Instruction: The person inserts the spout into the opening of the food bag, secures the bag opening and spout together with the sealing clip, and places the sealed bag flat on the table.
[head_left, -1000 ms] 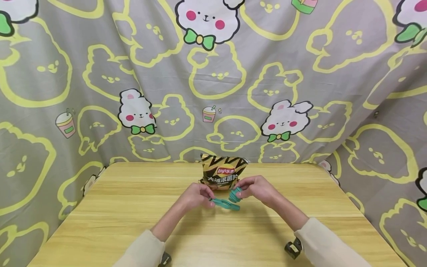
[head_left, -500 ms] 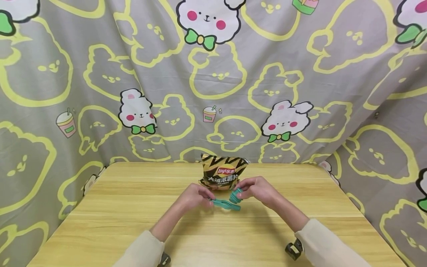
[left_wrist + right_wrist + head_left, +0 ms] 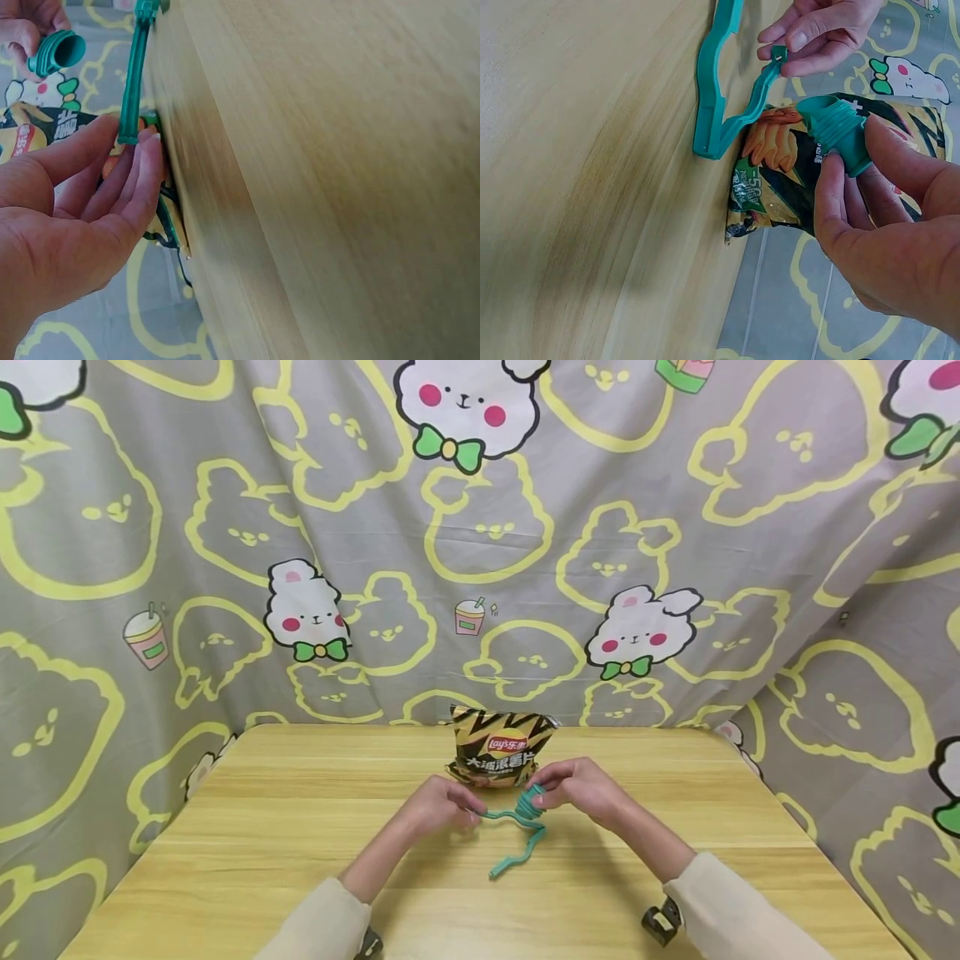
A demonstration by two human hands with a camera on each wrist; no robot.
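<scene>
Teal spout [image 3: 528, 805] ptly behind R hand [image 3: 583, 790]

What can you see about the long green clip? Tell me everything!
The green clip is teal and looks like plastic. It has two slim, wavy arms joined at one end, and it is open in a V. The person's left hand pinches the tip of one arm. The clip is in front of the chip bag. I can't tell whether it touches the table.
</scene>
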